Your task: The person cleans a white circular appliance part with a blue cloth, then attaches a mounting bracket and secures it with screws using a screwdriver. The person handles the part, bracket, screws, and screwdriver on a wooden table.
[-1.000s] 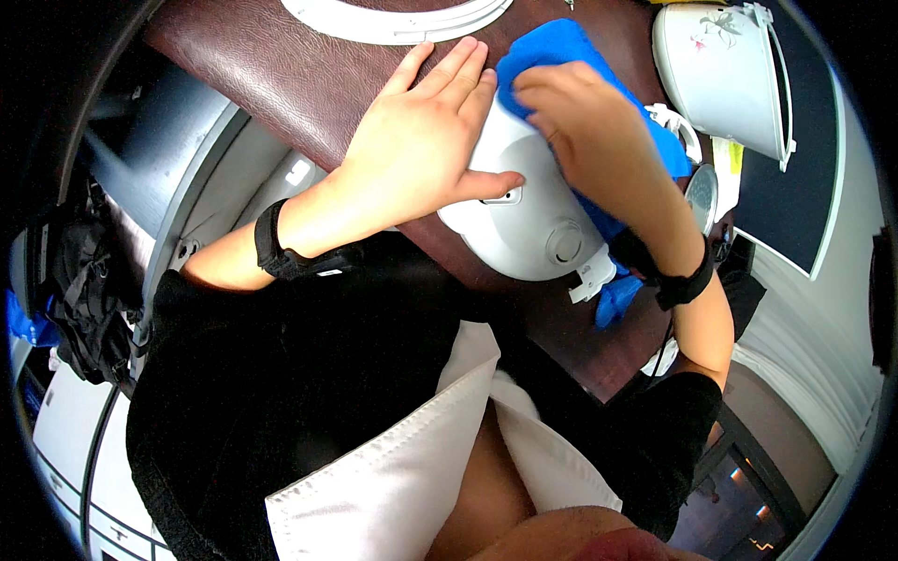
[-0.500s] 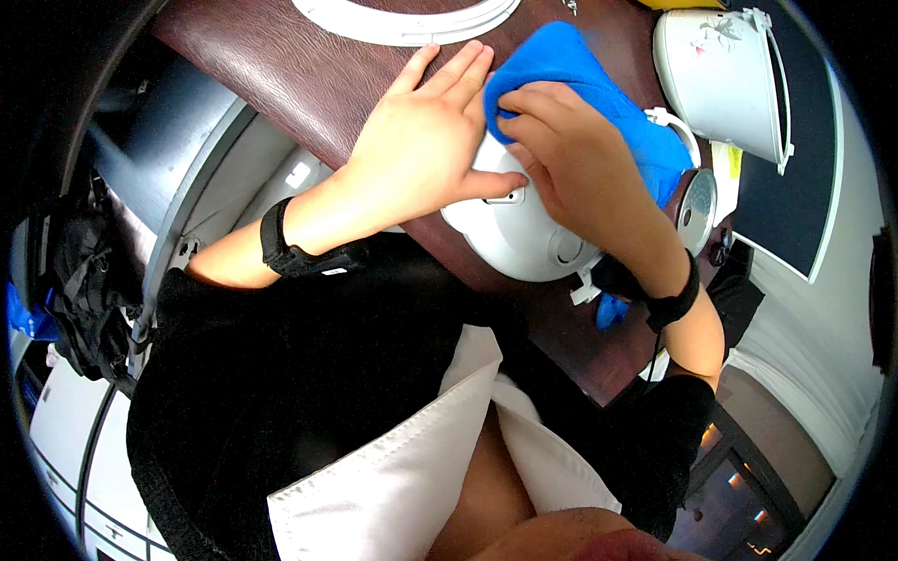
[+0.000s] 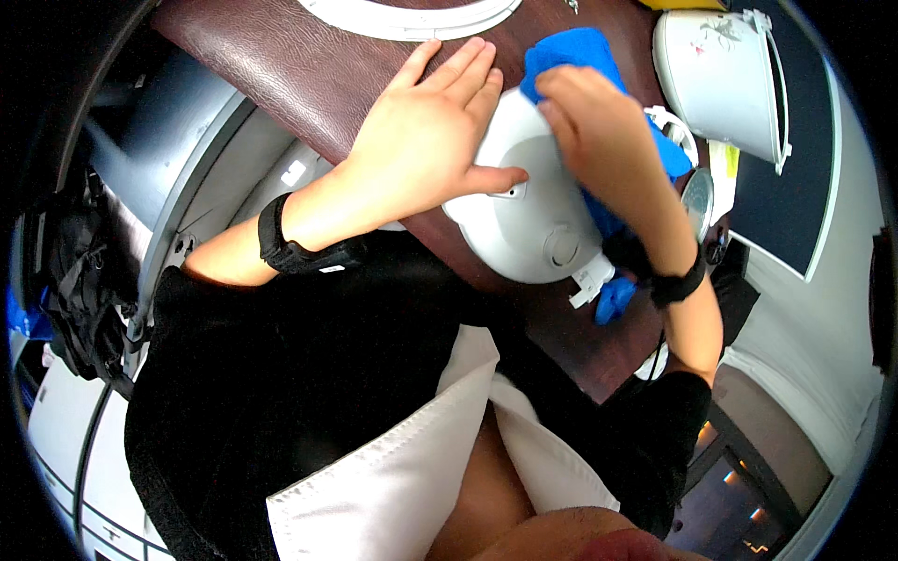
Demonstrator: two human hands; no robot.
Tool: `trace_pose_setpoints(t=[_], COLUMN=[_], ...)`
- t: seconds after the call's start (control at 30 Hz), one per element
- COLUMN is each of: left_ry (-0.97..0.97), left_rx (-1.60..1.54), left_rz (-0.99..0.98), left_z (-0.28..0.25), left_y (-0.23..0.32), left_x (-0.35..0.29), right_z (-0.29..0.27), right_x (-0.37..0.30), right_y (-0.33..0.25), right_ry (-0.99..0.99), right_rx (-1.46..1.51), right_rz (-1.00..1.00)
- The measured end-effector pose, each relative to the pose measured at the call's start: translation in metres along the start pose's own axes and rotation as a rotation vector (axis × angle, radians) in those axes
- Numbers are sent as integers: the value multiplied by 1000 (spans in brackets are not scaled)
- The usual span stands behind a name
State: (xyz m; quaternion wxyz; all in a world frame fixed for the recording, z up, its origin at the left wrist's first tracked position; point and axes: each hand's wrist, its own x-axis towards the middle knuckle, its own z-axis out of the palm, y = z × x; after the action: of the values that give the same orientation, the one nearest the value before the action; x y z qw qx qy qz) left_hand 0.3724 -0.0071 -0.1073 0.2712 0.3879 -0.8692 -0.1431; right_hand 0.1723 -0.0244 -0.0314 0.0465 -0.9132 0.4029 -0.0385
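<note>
A white rounded appliance lid [image 3: 519, 229], like a rice cooker's, lies on the brown leather-look surface in front of me. My left hand [image 3: 421, 140] rests on its left side with fingers stretched out, the thumb beside a small fitting on the lid. In my right hand [image 3: 599, 122], the bent fingers grip a blue cloth [image 3: 578, 47] at the lid's far right edge. Part of the cloth hangs down under my right hand and forearm. A white hinge-like tab [image 3: 592, 279] sticks out at the lid's near right edge.
A white cooker body [image 3: 706, 79] with a flower print lies tilted at the far right. At the far edge is a white ring [image 3: 412, 26]. A round metal-rimmed disc [image 3: 698, 194] and a small blue bundle [image 3: 615, 301] lie right of the lid.
My right hand has slid right with the blue cloth, uncovering more of the lid's far part. The left hand stays where it was.
</note>
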Motion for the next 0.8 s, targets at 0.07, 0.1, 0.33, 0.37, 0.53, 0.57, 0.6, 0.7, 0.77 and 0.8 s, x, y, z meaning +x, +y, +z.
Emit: trace_pose_setpoints(t=[0.07, 0.1, 0.33, 0.37, 0.53, 0.57, 0.6, 0.7, 0.77, 0.8], left_ry=[1, 4, 3, 0, 16, 2, -13, 24, 46, 57], left_rx=[9, 17, 24, 19, -6, -8, -10, -6, -22, -29], left_rz=[10, 4, -4, 0, -20, -25, -30, -33, -33, -31], left_z=[0, 0, -1, -1, -1, -1, -2, -2, 1, 1], left_y=[-1, -2, -2, -2, 0, 0, -1, -1, 0, 0], left_x=[1, 1, 3, 2, 0, 1, 2, 0, -1, -1], right_z=[2, 0, -1, -1, 1, 4, 8, -1, 3, 6], right_x=[-2, -2, -3, -3, 0, 0, 1, 4, 5, 5], right_y=[-13, -9, -18, -17, -1, -5, -18, -14, 9, 9], right_ry=[62, 24, -5, -12, 44, 43, 51, -11, 42, 62], right_rx=[17, 5, -8, 17, -25, -39, -27, 79, -85, -13], right_rz=[-77, -59, -140, -139, -123, -114, -189, -148, -86, -49])
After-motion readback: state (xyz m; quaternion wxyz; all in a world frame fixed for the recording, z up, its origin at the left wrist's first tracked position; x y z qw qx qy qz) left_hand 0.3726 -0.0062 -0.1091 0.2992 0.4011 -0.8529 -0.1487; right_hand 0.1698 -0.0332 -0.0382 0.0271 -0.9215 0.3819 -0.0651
